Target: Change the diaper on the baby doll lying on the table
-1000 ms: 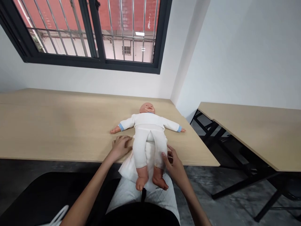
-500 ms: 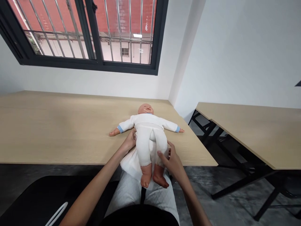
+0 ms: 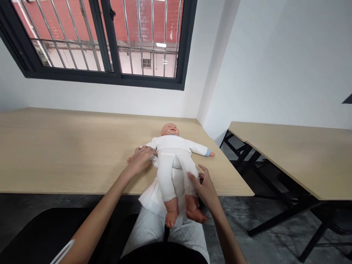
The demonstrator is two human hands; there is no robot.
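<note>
A baby doll (image 3: 173,161) in a white suit with blue cuffs lies on its back at the near edge of a wooden table (image 3: 68,154), head away from me, bare feet hanging over the edge. A white cloth (image 3: 152,198) lies under its legs. My left hand (image 3: 141,159) rests curled on the doll's arm and sleeve beside its chest. My right hand (image 3: 205,187) presses against the doll's leg on the right, fingers partly spread.
A barred window (image 3: 110,40) fills the wall behind the table. A second wooden table (image 3: 297,154) on black legs stands to the right, with a gap of grey floor between. My lap and a dark seat are below the table edge.
My left hand moved from the doll's hip up along its side to the arm. The doll's legs shifted a little toward me and down. My right hand stayed at the leg.
</note>
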